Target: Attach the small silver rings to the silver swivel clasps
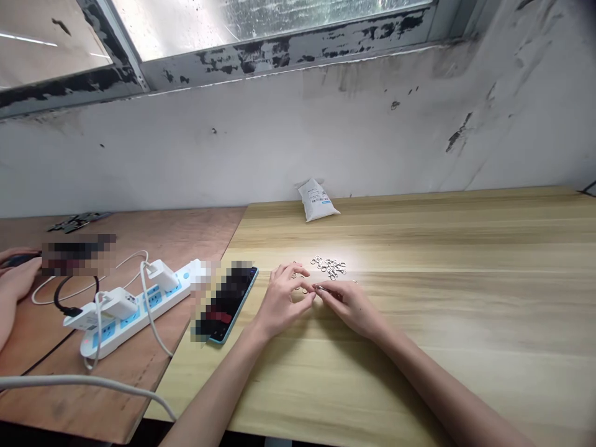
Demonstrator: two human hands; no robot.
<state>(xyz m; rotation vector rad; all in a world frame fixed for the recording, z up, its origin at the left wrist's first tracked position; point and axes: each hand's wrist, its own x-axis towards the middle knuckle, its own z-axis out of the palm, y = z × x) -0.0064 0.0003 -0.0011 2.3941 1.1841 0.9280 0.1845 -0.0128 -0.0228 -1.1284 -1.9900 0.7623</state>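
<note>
Over the light wooden table, my left hand [285, 299] and my right hand [348, 302] meet at their fingertips. A small silvery metal clasp [320, 287] is pinched between the thumb and fingers of my right hand. My left thumb and index finger close in at the clasp's left end; what they grip is too small to make out. Several thin metal rings [294, 275] lie by my left fingers, partly hidden by them. Just beyond both hands is a loose pile of silvery swivel clasps [331, 267].
Left of my hands lies a phone [233, 304], partly blurred out. A white power strip [144, 307] with plugs and cables rests on the adjoining brown table [205, 226]. Near the wall stands a white plastic packet [317, 200]. Another person's hand [21, 276] shows at far left.
</note>
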